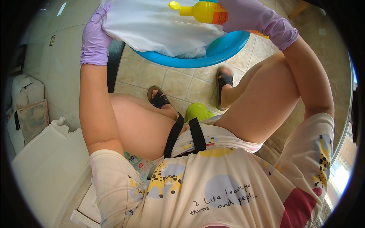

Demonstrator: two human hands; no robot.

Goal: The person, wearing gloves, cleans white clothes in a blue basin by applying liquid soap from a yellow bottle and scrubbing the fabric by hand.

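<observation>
My left hand (96, 38), in a purple rubber glove, grips the left edge of a white cloth (156, 28). The cloth spreads over a blue basin (186, 62), partly bunched inside its near rim; whether it is a garment cannot be made out. My right hand (253, 17), gloved the same way, holds a yellow squeeze bottle (207, 13) lying on its side above the cloth. The bottle's flip cap (174, 5) hangs open and its nozzle points left. No liquid shows at the nozzle. The tops of the hands and the basin's far side are cut off.
Beige floor tiles (146, 78) lie under the basin. A lime-green plastic object (197, 112) stands between my sandalled feet. White plastic furniture (47, 159) and a cushion (33, 117) are at the left. A glazed edge (344, 133) runs along the right.
</observation>
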